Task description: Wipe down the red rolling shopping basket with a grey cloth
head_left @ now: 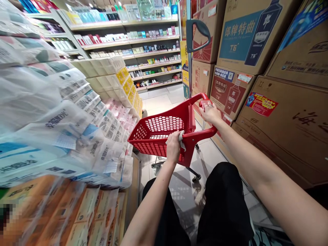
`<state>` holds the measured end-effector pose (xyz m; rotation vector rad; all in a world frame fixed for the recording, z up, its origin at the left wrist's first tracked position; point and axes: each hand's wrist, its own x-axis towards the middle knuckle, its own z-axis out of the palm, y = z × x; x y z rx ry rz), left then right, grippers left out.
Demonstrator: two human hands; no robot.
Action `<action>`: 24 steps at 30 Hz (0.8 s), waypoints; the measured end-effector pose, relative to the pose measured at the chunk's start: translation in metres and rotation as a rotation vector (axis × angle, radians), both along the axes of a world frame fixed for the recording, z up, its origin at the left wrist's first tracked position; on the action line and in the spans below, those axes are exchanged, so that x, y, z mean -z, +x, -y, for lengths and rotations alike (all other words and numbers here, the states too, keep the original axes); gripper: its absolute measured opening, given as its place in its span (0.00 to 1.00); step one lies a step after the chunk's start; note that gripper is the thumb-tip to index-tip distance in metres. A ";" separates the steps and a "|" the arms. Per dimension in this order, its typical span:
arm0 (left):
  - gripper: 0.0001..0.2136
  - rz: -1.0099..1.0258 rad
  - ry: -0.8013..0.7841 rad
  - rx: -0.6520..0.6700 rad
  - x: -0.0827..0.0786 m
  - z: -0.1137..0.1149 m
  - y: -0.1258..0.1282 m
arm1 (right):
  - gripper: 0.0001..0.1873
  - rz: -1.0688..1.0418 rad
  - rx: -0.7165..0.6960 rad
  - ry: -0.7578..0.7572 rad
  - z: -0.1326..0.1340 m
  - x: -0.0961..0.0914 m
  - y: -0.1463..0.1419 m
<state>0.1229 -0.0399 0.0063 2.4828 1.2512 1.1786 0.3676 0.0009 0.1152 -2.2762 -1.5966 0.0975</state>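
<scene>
A red plastic shopping cart [164,123] with a perforated basket stands at an angle in front of me. My left hand [174,146] is closed over the near side rim of the basket, and a crumpled white tissue [182,140] sticks out beside its fingers. On the far part of the cart's looped red handle [203,97] rests my right hand [210,112], its fingers curled over the bar. No goods show in the visible part of the basket. Black wheels [196,178] show under the cart, just ahead of my knees.
Stacked tissue packs [77,136] line the left side, with orange packs [51,212] below them. Large cardboard boxes [289,126] form a wall on the right. Across the pale tiled floor [159,99], shelves [143,51] of small goods stand at the back.
</scene>
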 end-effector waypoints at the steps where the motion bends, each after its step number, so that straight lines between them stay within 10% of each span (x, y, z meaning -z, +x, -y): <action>1: 0.19 0.012 -0.004 0.008 0.003 0.000 -0.002 | 0.35 0.009 -0.005 0.005 0.000 0.000 0.002; 13: 0.11 0.351 -0.064 -0.598 0.047 -0.046 -0.091 | 0.35 0.043 -0.002 -0.003 0.001 0.000 0.009; 17: 0.09 0.409 -0.085 -0.775 0.062 -0.042 -0.076 | 0.36 0.044 -0.007 -0.010 0.002 -0.002 0.007; 24: 0.06 0.463 -0.168 -0.691 0.072 -0.008 0.004 | 0.37 0.064 -0.006 -0.033 0.003 -0.003 0.003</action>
